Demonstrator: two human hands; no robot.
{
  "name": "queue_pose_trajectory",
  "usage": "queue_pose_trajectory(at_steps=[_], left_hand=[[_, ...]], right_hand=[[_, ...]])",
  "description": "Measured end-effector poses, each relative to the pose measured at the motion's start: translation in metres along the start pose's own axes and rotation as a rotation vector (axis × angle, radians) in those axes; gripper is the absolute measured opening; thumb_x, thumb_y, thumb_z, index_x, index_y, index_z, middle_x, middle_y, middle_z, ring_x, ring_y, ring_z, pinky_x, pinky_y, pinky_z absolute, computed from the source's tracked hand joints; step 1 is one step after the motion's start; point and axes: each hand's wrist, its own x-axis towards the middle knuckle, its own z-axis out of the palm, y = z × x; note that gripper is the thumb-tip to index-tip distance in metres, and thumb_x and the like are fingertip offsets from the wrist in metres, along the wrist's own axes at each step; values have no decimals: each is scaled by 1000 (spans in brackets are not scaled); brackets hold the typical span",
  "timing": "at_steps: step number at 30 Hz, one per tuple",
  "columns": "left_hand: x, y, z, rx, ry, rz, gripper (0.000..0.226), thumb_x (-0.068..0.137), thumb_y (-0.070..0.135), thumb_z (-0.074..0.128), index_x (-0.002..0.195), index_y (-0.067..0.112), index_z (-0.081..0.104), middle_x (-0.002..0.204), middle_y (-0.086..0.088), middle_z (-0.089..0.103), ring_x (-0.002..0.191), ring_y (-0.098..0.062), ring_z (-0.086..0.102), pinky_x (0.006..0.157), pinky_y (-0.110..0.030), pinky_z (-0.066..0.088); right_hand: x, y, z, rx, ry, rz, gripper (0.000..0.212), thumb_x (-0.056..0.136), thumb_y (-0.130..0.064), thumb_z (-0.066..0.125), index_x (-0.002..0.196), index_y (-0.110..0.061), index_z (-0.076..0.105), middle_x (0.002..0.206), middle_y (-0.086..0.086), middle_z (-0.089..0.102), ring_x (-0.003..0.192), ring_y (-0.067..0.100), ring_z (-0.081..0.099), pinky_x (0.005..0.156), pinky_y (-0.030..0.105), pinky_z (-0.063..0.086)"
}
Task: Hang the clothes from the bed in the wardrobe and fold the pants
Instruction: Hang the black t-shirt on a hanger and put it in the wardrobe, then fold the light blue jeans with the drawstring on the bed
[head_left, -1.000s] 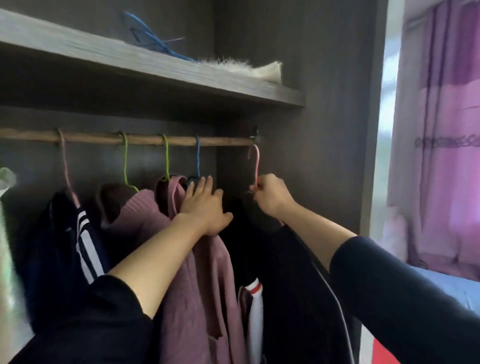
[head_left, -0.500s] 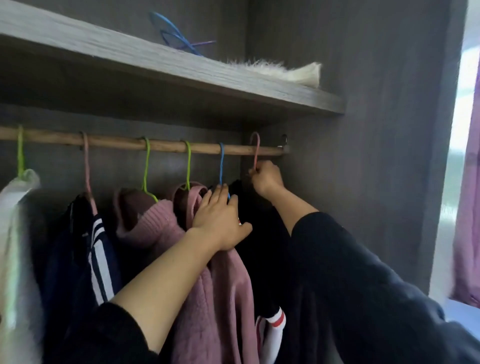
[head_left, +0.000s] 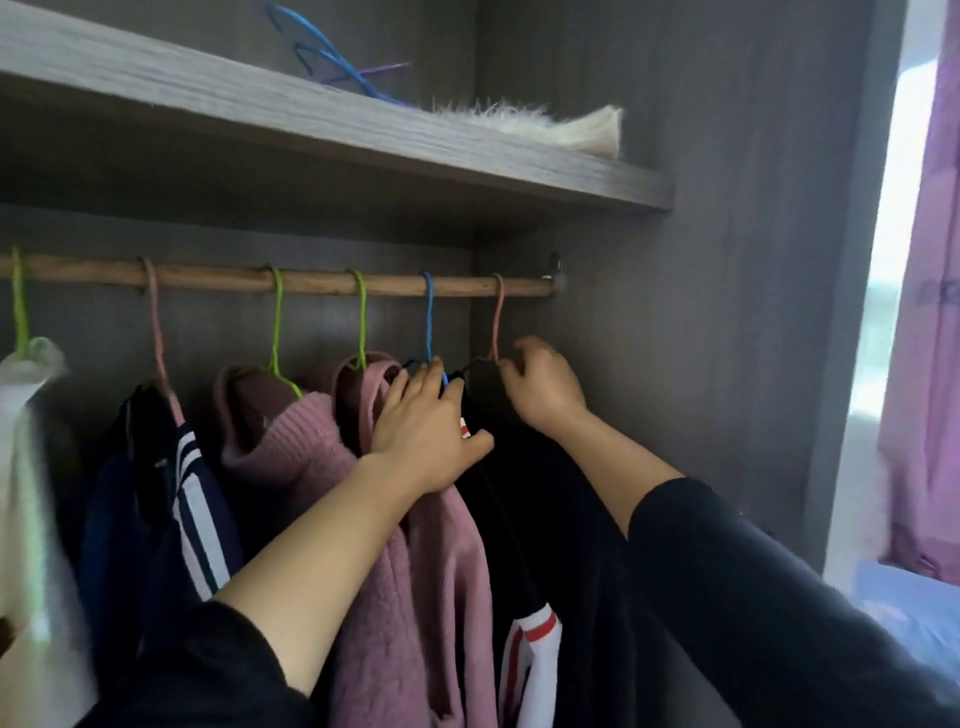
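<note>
A wooden rail (head_left: 311, 283) runs across the wardrobe with several coloured hangers on it. The rightmost, a pink hanger (head_left: 497, 317), is hooked over the rail and carries a black garment (head_left: 561, 519). My right hand (head_left: 540, 387) grips the base of that hanger's hook. My left hand (head_left: 426, 431) lies with straight fingers against the garments at the blue hanger (head_left: 429, 322), pushing a pink fleece top (head_left: 415, 597) leftward. Further left hang a pink knit sweater (head_left: 291, 441), a navy striped jacket (head_left: 171, 499) and a white garment (head_left: 26, 467).
A grey shelf (head_left: 363, 140) above the rail holds loose blue and purple hangers (head_left: 337, 57) and a white furry item (head_left: 545, 127). The wardrobe side wall (head_left: 701, 338) stands just right of the rail's end. A purple curtain (head_left: 935, 312) and blue bed (head_left: 904, 618) lie at right.
My right hand lifted the pink hanger with the black garment and hooked it over the rail's right end. The view shifted left and closer.
</note>
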Motion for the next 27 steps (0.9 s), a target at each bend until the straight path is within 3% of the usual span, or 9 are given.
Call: queue_pose_trajectory(at_steps=[4, 8, 11, 15, 18, 22, 27], left_hand=[[-6, 9, -4, 26, 16, -36, 71, 91, 54, 40, 148, 14, 28, 158, -15, 16, 147, -25, 11, 118, -43, 2], [-27, 31, -9, -21, 115, -39, 58, 96, 42, 39, 145, 11, 35, 156, -15, 25, 146, -26, 17, 118, -44, 7], [-50, 56, -13, -112, 181, 0, 51, 96, 35, 42, 141, 10, 41, 152, -14, 33, 143, -26, 24, 117, -41, 12], [-88, 101, -14, -277, 229, 62, 42, 96, 25, 46, 135, 7, 49, 146, -14, 42, 139, -26, 33, 116, -37, 21], [-128, 158, -9, -414, 218, 61, 40, 97, 24, 45, 135, 10, 49, 146, -9, 42, 138, -23, 34, 109, -37, 33], [-181, 245, 7, -458, 191, 90, 42, 95, 22, 46, 135, 9, 47, 146, -11, 38, 136, -27, 34, 100, -43, 41], [-234, 357, 42, -497, -53, 177, 44, 94, 21, 44, 137, 9, 41, 148, -11, 32, 135, -26, 31, 100, -41, 39]], right_hand=[[-46, 1, -23, -79, 107, -92, 36, 94, -21, 53, 127, -6, 52, 125, 12, 56, 118, 28, 49, 94, 39, 44], [-96, 5, -57, -38, 63, -87, 39, 93, -19, 55, 128, -5, 52, 126, 11, 54, 119, 25, 47, 96, 33, 41], [-134, 13, -87, 1, 48, -95, 38, 91, -19, 56, 127, -8, 53, 122, 6, 53, 113, 21, 48, 90, 27, 40], [-190, 36, -131, 10, 88, -149, 31, 89, -17, 55, 119, -12, 56, 105, -9, 48, 90, 8, 50, 72, 13, 35], [-243, 71, -173, -9, 63, -136, 27, 89, -16, 53, 116, -14, 56, 104, -7, 52, 84, 8, 50, 72, 20, 37], [-316, 134, -231, -98, 23, -28, 27, 89, -18, 56, 116, -15, 57, 111, -3, 57, 91, 14, 55, 73, 27, 38], [-404, 218, -295, -259, -64, 207, 29, 86, -16, 57, 114, -8, 57, 112, 6, 57, 100, 26, 56, 76, 29, 38]])
